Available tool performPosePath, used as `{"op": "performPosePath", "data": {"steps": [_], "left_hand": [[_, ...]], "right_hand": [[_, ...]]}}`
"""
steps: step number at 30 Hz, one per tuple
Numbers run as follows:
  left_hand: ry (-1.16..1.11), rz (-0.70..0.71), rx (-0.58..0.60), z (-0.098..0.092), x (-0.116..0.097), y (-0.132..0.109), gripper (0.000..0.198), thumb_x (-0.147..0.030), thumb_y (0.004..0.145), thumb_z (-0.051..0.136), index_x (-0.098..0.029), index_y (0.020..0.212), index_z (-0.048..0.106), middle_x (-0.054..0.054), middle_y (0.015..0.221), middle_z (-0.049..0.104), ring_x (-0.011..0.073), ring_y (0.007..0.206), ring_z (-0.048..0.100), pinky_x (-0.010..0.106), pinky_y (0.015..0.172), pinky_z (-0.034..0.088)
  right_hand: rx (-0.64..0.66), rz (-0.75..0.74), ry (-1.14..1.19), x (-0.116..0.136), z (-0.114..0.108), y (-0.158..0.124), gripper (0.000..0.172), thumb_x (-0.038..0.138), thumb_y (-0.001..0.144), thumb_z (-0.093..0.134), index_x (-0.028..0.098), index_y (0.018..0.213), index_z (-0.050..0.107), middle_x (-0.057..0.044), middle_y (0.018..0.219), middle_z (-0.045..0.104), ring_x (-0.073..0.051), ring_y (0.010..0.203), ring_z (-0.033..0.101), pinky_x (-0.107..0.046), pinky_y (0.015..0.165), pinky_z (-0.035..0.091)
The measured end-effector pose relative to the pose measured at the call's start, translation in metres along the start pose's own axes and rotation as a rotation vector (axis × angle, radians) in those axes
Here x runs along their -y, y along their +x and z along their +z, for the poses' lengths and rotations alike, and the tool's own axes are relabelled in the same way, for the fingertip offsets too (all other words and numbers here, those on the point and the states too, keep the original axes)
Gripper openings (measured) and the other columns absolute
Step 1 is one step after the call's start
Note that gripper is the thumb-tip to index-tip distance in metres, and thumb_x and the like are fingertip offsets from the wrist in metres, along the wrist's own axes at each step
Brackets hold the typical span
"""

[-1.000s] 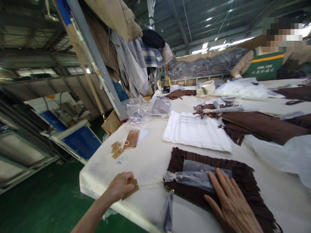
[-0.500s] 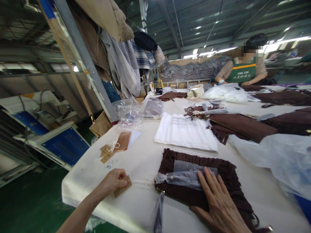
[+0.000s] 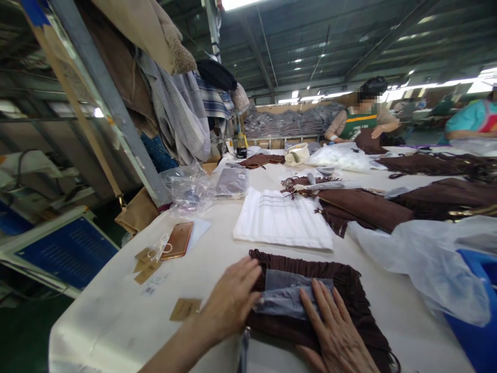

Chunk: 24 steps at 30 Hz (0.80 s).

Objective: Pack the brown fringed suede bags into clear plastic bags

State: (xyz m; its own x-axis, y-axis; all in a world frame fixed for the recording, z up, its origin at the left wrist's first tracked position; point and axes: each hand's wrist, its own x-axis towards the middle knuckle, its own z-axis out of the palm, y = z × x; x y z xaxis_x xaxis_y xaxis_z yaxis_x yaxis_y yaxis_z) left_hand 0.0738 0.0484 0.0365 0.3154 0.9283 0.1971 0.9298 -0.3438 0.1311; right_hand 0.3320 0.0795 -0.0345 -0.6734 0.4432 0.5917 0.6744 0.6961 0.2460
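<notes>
A dark brown fringed bag (image 3: 287,324) lies flat on the white table in front of me. Across its top rests a clear plastic wrap (image 3: 285,295), covering what looks like a tassel. My right hand (image 3: 334,329) is spread flat over the bag and the wrap, fingers apart. At the bag's left edge is my left hand (image 3: 235,290), its fingers stretched out and thumb apart, touching the bag's side. A brown card tag (image 3: 185,309) lies on the table beside my left wrist. A second wrapped strip hangs below the bag's left corner, partly hidden by my arm.
Beyond the bag is a folded white cloth (image 3: 283,220). A phone (image 3: 177,240) and card tags (image 3: 146,269) lie at left. More brown bags (image 3: 365,207) and plastic sheeting (image 3: 423,259) are at right. A co-worker in a green apron (image 3: 359,124) stands across the table.
My left hand has let go of the card tag and moved right to the bag's edge. My right hand stays flat on the bag. The co-worker now holds up a brown piece.
</notes>
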Motion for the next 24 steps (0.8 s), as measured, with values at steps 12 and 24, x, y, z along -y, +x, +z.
{"op": "performPosePath", "data": {"steps": [12,24], "left_hand": [[0.046,0.155,0.126,0.053,-0.027,0.032,0.074,-0.043,0.085,0.054,-0.018,0.143,0.016,0.015,0.148,0.022,0.0294,0.137,0.019,0.055,0.108,0.028],[0.430,0.428,-0.350,0.080,-0.004,0.036,0.074,-0.056,0.087,0.039,-0.010,0.142,0.021,0.016,0.131,0.051,0.0283,0.119,0.049,0.040,0.092,0.043]], "right_hand": [[0.019,-0.025,0.029,0.001,0.006,0.016,0.082,0.055,0.074,0.056,0.009,0.138,0.036,-0.025,0.138,0.040,-0.037,0.130,0.033,-0.049,0.098,0.036],[-0.073,0.012,-0.023,-0.037,0.004,0.028,0.055,0.037,0.087,0.043,0.016,0.137,0.037,-0.017,0.129,0.053,-0.031,0.123,0.044,-0.048,0.092,0.042]]}}
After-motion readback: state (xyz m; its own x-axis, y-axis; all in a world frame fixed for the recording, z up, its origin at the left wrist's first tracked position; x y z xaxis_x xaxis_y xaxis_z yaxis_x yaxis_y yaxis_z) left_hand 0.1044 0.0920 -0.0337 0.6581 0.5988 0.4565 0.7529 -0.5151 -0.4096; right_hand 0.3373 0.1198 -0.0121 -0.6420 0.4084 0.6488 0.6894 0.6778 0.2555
